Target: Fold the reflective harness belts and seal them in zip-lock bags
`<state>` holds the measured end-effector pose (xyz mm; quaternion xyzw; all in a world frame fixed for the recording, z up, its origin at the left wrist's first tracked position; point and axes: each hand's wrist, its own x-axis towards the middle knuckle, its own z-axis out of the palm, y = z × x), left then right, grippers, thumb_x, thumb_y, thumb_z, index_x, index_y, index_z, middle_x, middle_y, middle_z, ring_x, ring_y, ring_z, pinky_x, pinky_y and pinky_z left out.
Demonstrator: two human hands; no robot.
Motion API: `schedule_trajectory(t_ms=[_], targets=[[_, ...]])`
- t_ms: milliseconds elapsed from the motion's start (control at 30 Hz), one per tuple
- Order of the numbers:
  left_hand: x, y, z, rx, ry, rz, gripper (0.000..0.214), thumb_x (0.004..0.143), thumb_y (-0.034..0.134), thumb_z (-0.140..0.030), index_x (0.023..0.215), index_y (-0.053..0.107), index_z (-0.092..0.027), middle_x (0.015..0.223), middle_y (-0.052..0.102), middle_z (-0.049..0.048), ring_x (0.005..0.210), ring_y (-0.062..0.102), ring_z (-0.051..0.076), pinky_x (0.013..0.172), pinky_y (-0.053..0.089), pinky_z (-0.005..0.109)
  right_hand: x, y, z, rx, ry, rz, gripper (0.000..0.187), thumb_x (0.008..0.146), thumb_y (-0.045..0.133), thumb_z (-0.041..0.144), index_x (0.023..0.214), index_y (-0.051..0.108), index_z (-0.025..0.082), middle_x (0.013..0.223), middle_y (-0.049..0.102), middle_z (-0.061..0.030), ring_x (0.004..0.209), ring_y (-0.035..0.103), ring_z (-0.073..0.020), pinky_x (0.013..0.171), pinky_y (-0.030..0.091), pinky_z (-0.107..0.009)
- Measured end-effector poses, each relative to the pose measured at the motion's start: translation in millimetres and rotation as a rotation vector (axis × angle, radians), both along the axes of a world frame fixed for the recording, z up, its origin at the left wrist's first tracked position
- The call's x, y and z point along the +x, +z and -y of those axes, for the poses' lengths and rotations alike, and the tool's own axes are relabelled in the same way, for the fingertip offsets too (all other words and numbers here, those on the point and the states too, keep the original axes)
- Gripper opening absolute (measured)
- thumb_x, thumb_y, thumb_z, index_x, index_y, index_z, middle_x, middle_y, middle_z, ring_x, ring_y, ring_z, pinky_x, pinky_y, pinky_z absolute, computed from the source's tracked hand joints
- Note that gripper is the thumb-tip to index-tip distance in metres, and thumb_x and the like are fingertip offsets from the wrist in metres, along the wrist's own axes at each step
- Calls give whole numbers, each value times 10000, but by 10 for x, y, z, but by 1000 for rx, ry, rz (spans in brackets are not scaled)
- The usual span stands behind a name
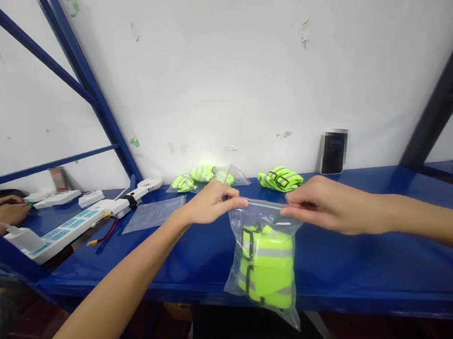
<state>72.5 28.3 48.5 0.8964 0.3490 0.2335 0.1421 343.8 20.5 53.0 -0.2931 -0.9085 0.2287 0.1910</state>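
A clear zip bag (263,298) hangs in the air in front of the blue shelf (360,263), with a folded neon-yellow reflective vest (266,264) inside it. My left hand (210,202) pinches the bag's top edge at its left end. My right hand (318,203) pinches the same edge at its right end. Both hands are closed on the bag's seal strip.
More folded neon vests (280,178), some in bags (202,177), lie by the white wall. An empty clear bag (153,213) lies flat at the left. A white power strip (68,227), a small fan (149,183) and a dark device (333,153) are also there. Another person's hand (1,209) rests at far left.
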Motion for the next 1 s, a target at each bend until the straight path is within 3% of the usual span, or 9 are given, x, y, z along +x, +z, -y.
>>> schedule_trajectory(t_ms=[233,367,500,567,633,700,767,933,1000], targets=[[-446,-252,-2,3,197,56,464,869,518,-453,530,453,-144,505,334,-49,511,313,70,493,228,224,-551,-309,-132,-47,89,-105,469,930,394,500,613,529,183,540,516,8,472,420,-100,499,322,-264],[-935,-338,-61,29,367,311,405,867,502,-440,580,490,-154,546,457,-29,539,428,95,539,341,222,-1025,-388,-456,-187,122,-362,424,899,455,525,658,508,181,600,528,4,593,543,-142,602,435,-276],[-1419,-346,-176,138,570,719,328,889,414,-419,710,527,-169,603,522,-10,613,535,135,646,452,252,-1415,-319,-924,-517,-26,-791,358,872,508,529,766,512,187,597,517,6,666,623,-188,707,524,-331],[-1560,-379,-214,132,651,677,292,860,445,-412,716,533,-174,638,541,-6,639,545,143,668,467,260,-1487,-267,-1148,-572,-182,-942,380,903,434,549,801,505,190,513,456,20,691,648,-205,713,534,-337],[-1620,-458,-220,109,691,473,300,855,438,-421,724,550,-176,699,580,9,711,559,165,730,470,282,-1450,-237,-1304,-609,-282,-770,534,907,278,645,729,491,189,459,457,1,657,652,-216,646,532,-333],[-1629,-577,-195,94,704,233,332,872,405,-449,783,581,-182,793,623,28,806,571,195,812,458,318,-1313,-237,-1364,-524,-286,-422,663,861,219,730,666,523,174,457,534,-56,561,626,-219,566,504,-332],[-1617,-709,-147,78,693,52,362,883,386,-480,888,613,-199,925,652,49,919,578,230,890,435,356,-1101,-256,-1340,-283,-289,-179,660,830,325,738,606,551,160,451,563,-80,471,580,-196,527,462,-318],[-1480,-879,21,-24,555,-193,439,908,353,-508,1153,598,-239,1209,600,72,1144,531,268,997,387,403,-404,-292,-1289,288,-351,87,510,847,444,581,594,598,166,600,642,-93,517,544,-181,525,344,-305],[-1343,-865,75,-10,502,-230,460,920,338,-510,1223,564,-249,1269,567,72,1178,511,261,1010,379,399,-108,-339,-1371,357,-421,142,445,864,432,507,691,653,161,681,670,-104,593,574,-207,561,357,-313]])
